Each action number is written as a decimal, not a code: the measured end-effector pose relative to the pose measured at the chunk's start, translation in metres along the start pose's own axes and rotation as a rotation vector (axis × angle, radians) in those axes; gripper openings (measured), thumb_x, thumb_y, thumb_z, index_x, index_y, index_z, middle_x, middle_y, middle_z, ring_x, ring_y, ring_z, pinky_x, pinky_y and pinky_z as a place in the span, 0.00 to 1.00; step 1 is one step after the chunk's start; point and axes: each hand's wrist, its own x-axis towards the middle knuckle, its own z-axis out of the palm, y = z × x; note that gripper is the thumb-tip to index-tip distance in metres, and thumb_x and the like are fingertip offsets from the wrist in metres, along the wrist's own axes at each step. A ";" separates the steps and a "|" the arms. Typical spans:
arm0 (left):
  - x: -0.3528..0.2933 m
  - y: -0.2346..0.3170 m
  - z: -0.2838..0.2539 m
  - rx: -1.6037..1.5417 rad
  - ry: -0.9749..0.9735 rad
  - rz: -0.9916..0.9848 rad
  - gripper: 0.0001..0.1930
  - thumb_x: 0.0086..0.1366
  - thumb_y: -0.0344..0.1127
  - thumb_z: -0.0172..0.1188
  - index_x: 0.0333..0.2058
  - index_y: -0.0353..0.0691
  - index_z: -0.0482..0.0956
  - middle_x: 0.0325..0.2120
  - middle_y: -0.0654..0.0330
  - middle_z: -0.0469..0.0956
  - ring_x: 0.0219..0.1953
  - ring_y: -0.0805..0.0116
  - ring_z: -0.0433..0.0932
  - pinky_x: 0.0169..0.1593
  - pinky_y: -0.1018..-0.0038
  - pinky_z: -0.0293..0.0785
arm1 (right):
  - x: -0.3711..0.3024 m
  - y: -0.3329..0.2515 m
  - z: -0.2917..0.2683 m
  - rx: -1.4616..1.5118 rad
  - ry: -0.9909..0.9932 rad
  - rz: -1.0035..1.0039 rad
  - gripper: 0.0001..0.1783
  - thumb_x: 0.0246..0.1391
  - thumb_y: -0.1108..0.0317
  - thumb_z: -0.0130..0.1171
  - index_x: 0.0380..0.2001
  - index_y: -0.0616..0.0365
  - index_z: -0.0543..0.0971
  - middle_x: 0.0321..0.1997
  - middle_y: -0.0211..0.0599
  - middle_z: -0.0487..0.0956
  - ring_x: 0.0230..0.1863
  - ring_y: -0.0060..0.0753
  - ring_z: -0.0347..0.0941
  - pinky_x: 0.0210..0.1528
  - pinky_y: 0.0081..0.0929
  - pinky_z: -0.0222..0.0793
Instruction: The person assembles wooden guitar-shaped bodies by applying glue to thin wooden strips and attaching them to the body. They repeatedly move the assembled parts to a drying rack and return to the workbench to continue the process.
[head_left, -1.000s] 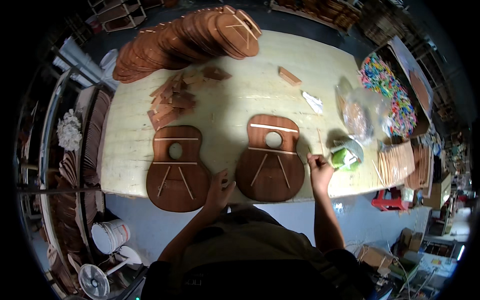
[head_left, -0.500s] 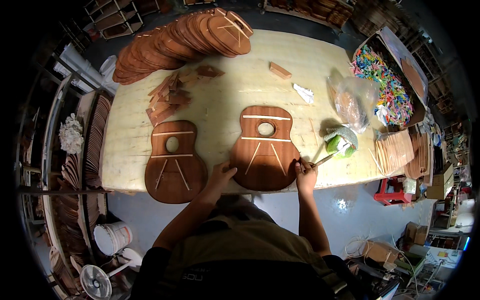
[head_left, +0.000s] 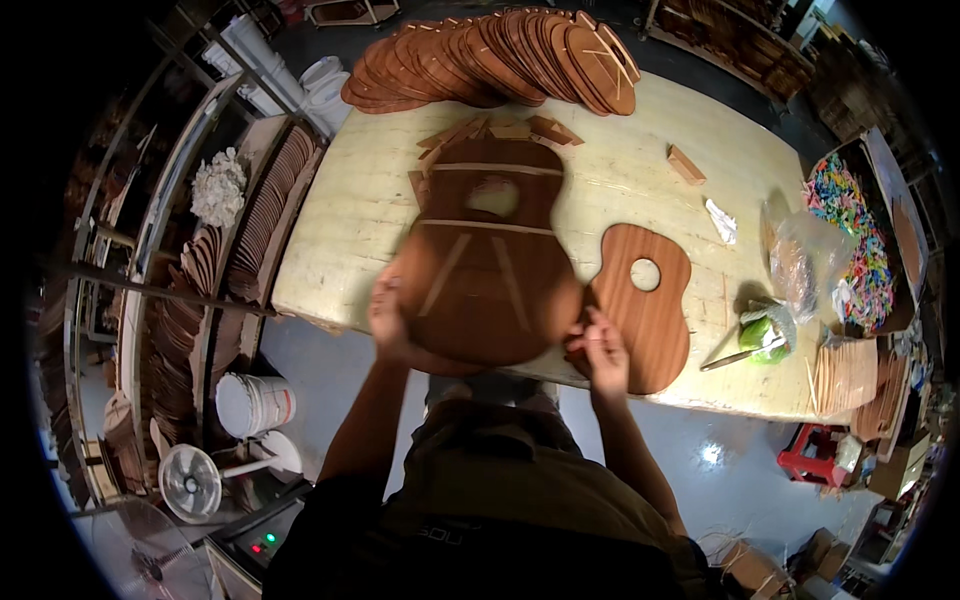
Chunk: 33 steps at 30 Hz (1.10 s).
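Note:
A brown wooden guitar soundboard (head_left: 470, 270) with pale brace strips and a round hole is held up over the near left of the table, blurred by motion. My left hand (head_left: 390, 312) grips its lower left edge. At the lower right edge my right hand (head_left: 602, 345) has its fingers curled, somewhat smeared. Beneath it a sliver of another board (head_left: 445, 366) shows; the rest of that one is hidden. Just right of my right hand lies a plain soundboard (head_left: 655, 310) with a hole and no braces.
A fanned pile of braced soundboards (head_left: 480, 60) lies at the far edge. Wood offcuts (head_left: 555, 130) sit behind the held board. Rightward are a wooden block (head_left: 686, 165), a green bowl (head_left: 765, 335) with a stick-handled tool (head_left: 735, 358), a plastic bag (head_left: 800, 260) and a box of colourful clips (head_left: 850, 240).
The braced soundboard has gone up and left, over the other braced one, with both hands on it. A plain board now shows on its right. The view has swung left.

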 end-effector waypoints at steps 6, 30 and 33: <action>0.039 0.028 -0.127 0.065 0.222 -0.144 0.20 0.66 0.35 0.44 0.55 0.36 0.67 0.50 0.57 0.72 0.53 0.63 0.71 0.57 0.65 0.69 | -0.015 0.093 0.079 -1.003 0.166 -0.238 0.25 0.50 0.69 0.59 0.53 0.64 0.72 0.42 0.49 0.72 0.41 0.50 0.71 0.44 0.39 0.70; 0.036 0.046 -0.072 0.165 -0.435 -0.579 0.17 0.65 0.37 0.48 0.51 0.40 0.69 0.51 0.58 0.71 0.54 0.62 0.69 0.58 0.66 0.65 | -0.313 0.117 0.174 0.404 1.091 -0.409 0.38 0.55 0.79 0.54 0.67 0.57 0.53 0.57 0.44 0.72 0.56 0.33 0.70 0.59 0.32 0.64; -0.032 0.023 -0.034 0.240 -0.865 -0.589 0.15 0.65 0.36 0.48 0.49 0.38 0.70 0.49 0.58 0.72 0.53 0.64 0.69 0.58 0.68 0.64 | -0.451 0.160 0.205 0.389 1.347 -0.632 0.39 0.52 0.79 0.57 0.66 0.57 0.55 0.61 0.43 0.69 0.60 0.36 0.67 0.62 0.33 0.61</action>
